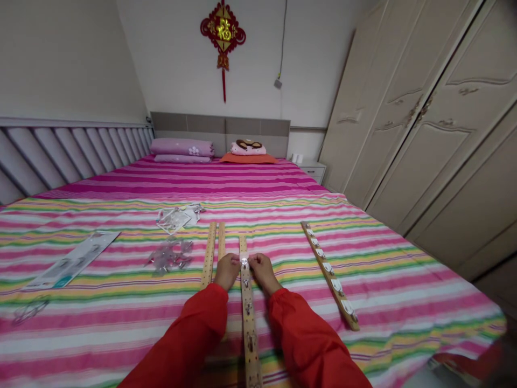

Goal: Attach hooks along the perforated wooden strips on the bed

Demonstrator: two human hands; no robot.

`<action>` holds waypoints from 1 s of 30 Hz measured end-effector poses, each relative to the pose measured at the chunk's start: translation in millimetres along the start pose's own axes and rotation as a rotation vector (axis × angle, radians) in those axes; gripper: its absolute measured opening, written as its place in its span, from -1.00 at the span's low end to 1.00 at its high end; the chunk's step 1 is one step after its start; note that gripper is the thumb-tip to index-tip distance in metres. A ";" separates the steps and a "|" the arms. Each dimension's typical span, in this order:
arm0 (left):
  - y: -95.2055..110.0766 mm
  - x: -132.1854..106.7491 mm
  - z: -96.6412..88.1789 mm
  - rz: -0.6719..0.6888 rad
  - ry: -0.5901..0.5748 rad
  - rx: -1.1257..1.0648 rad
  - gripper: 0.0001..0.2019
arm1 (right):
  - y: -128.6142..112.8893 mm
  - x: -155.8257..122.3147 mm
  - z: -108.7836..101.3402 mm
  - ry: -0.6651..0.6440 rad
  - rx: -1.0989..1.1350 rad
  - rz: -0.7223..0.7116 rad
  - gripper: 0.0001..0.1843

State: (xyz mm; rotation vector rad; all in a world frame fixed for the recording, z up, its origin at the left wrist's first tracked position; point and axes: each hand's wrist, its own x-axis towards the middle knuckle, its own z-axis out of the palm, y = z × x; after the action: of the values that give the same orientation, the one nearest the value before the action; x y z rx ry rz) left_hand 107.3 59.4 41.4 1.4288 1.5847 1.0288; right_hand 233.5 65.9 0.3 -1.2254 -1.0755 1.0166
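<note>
A long wooden strip with rows of holes lies lengthwise before me, several small metal hooks along it. Near its far end sits a clear hook pad with a shiny metal middle. My left hand pinches the left edge of this pad, fingers closed. From the other side, my right hand is closed at its right edge. Two more wooden strips lie just left of my left hand, partly hidden by it. Off to the right, a darker wooden strip carries a row of white-backed hooks.
A heap of clear hook pads lies on the striped bedsheet, with crumpled clear packaging beyond it. Further left are a flat white package and a thin wire-like item. Folded bedding and wardrobes stand farther off.
</note>
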 end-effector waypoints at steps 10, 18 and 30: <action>-10.4 3.5 7.8 0.046 0.066 0.057 -0.85 | 6.0 -0.6 -0.1 0.019 0.030 0.008 -0.84; -16.6 -0.3 8.3 0.174 0.098 0.054 -0.74 | 12.2 0.6 0.8 0.015 0.041 0.023 -0.80; -21.1 8.6 6.1 0.172 -0.029 0.173 -0.72 | 14.6 -3.1 1.1 0.020 -0.016 -0.026 -0.75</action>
State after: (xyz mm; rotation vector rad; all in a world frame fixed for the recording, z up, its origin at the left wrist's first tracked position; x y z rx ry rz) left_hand 104.0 67.3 19.5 1.7146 1.5833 0.9818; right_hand 231.5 64.2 -14.5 -1.2289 -1.0833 0.9759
